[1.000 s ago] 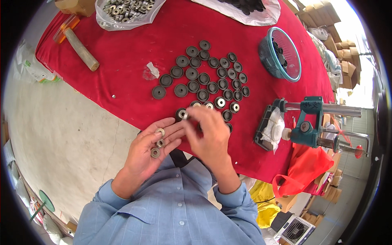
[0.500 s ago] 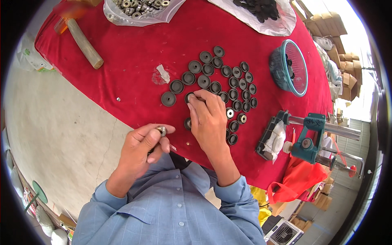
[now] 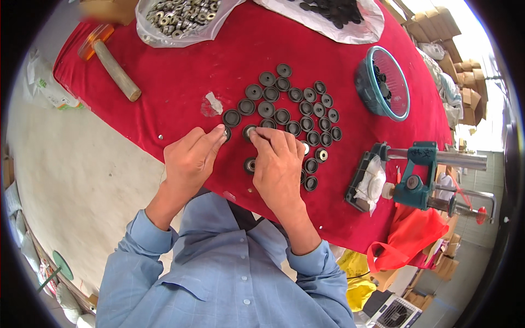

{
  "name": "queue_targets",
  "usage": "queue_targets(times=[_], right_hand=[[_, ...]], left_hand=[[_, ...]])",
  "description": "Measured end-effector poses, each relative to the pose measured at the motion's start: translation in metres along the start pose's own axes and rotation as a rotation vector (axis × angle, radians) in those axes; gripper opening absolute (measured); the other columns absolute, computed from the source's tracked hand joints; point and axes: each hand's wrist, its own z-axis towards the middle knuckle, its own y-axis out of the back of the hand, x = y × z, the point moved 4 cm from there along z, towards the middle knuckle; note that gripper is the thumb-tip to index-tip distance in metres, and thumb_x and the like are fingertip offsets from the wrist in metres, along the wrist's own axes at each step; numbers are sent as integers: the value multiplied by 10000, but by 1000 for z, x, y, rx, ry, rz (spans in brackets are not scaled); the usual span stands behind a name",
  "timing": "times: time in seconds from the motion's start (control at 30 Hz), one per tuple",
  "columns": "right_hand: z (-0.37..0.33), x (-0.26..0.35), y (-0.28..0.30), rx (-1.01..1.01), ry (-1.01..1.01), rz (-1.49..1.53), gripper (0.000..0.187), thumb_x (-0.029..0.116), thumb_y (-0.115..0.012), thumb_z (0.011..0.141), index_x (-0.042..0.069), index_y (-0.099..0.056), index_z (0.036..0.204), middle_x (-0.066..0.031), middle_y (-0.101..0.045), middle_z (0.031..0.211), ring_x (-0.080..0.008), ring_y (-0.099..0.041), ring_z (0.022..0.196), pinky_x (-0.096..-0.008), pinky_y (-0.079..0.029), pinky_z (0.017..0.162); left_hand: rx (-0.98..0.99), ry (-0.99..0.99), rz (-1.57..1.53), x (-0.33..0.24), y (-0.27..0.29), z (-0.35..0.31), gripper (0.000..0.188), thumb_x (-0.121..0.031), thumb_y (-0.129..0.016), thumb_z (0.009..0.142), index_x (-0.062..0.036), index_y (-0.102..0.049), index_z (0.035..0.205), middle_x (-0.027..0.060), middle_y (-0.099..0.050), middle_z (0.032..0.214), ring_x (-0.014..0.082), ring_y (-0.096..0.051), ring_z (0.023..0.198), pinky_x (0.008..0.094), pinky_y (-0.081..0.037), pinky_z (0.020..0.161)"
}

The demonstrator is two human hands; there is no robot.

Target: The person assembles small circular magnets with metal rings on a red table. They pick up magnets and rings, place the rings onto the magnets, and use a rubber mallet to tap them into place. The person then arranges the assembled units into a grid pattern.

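On the red cloth lie many round black plastic caps (image 3: 266,110) in loose rows. My left hand (image 3: 188,161) is closed in a pinch, its fingertips at the leftmost cap (image 3: 228,134) with a shiny ball bearing (image 3: 225,133) that is mostly hidden. My right hand (image 3: 279,172) pinches another bearing (image 3: 251,130) at the cap (image 3: 247,134) beside it, thumb and fingers reaching down into it. Just below, near my right wrist, one cap (image 3: 250,165) has a bearing seated in it. Right of that hand, another cap (image 3: 321,155) also holds a bearing.
A bag of bearings (image 3: 180,22) and a white bag of black parts (image 3: 333,13) lie at the far side. A hammer (image 3: 116,70) rests at far left. On the right stand a teal plastic basket (image 3: 402,93) and a green hand press (image 3: 418,183); a red bag (image 3: 407,238) hangs below.
My left hand has moved up and right, carrying its bearing to the leftmost cap. My right hand stays at its cap. The view has shifted slightly.
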Motion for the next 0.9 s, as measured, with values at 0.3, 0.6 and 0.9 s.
queue_targets(times=[0.3,0.6,0.9], right_hand=[[-6,-4,13,-61,-66,163,288,30,-716,889,55,-733,1175,-47,-694,1180,-270,-631,1099,-452,-445,968],[-8,11,30,-192,-104,383,268,-49,-694,892,26,-749,1144,-124,-734,1114,-319,-706,1001,-415,-547,882],[-23,50,28,4,19,550,443,31,-797,810,30,-702,1242,-139,-649,1193,-331,-663,1042,-452,-542,885]], left_hand=[[112,-129,187,-3,-3,-7,326,-51,-869,854,-98,-810,1171,58,-466,681,204,-500,523,375,-409,476],[264,-190,205,4,5,-5,363,-100,-814,915,-97,-756,1273,35,-542,716,198,-540,544,369,-453,498],[280,802,-1005,-38,-1,-26,682,-510,-434,1162,55,-421,1544,37,-602,1105,69,-576,917,198,-446,665]])
